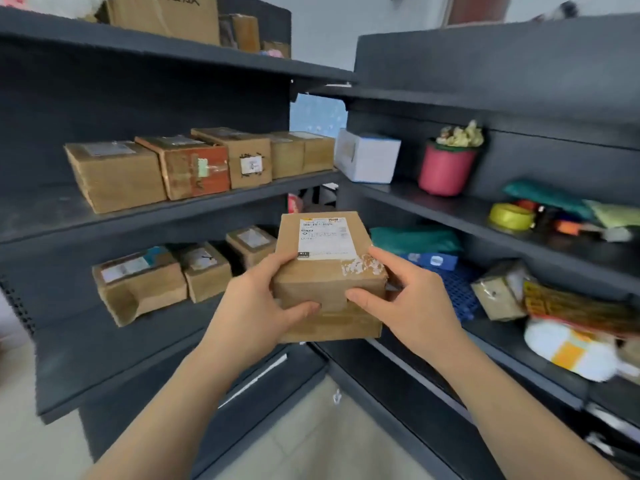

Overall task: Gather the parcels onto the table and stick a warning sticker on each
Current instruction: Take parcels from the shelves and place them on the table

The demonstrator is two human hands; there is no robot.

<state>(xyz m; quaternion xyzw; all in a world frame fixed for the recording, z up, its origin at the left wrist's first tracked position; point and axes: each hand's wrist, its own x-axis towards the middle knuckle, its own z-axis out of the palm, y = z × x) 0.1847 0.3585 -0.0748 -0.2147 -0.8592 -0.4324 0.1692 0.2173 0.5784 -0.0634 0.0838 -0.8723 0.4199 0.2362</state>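
Head view: my left hand (254, 306) and right hand (410, 303) held the parcel (322, 275) at its near corners, fingers (362, 296) curled around stiff, probably light cardboard.

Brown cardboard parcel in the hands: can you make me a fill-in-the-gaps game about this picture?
The left hand and right hand grip the brown cardboard parcel, whose printed paper label is coloured ____.
The round plastic pot on the dark right-hand shelf is coloured ____.
The tape roll further right is coloured ____.
Missing words: white; pink; yellow.
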